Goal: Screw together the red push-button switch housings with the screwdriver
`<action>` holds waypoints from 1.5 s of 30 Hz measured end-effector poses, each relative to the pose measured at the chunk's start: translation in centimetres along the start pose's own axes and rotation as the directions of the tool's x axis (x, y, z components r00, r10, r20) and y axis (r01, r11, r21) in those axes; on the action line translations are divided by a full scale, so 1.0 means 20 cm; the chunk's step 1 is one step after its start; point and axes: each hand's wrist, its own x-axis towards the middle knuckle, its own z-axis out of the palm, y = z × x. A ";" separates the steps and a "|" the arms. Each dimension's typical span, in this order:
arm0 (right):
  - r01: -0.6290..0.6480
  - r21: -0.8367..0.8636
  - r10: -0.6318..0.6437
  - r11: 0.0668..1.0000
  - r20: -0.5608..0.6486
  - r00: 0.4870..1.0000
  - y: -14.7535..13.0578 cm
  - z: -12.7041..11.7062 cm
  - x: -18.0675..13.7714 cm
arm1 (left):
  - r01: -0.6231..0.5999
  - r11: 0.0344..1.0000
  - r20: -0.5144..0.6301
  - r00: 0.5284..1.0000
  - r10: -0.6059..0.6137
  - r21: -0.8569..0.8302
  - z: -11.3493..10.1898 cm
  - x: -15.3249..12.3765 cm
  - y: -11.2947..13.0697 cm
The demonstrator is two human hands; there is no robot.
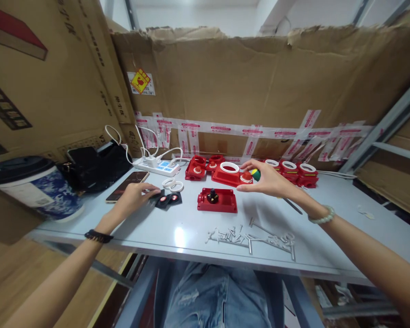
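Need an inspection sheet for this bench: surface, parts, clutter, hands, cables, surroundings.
Surface: pale table, screws and T-shaped metal tools near its front edge.
Job's things: red box holding black part; red housing behind.
Clutter: phone and patterned cup at left.
Hands: left hand at black squares, grip unclear; right hand open by the housing, contact unclear.
Cables: white, plugged into white power strip.
Surroundings: taped cardboard behind.

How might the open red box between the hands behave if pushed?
The red box would likely slide rather than roll, since it lies flat with straight sides. It looks moulded, suggesting stiffness. The black part would probably travel along, being enclosed inside.
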 end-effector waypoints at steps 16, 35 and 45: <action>0.006 -0.014 -0.006 1.000 0.007 1.000 0.02 -0.02 -0.03 | -0.217 0.971 0.204 0.960 0.193 0.103 0.07 0.02 0.18; 0.008 -0.014 -0.007 1.000 0.024 1.000 0.03 -0.03 -0.04 | -0.003 0.970 0.057 0.998 -0.012 0.245 0.04 0.04 -0.02; -0.012 -0.001 0.012 1.000 0.026 1.000 0.02 -0.04 -0.06 | -0.410 0.870 0.103 0.912 0.397 0.273 0.12 0.09 0.23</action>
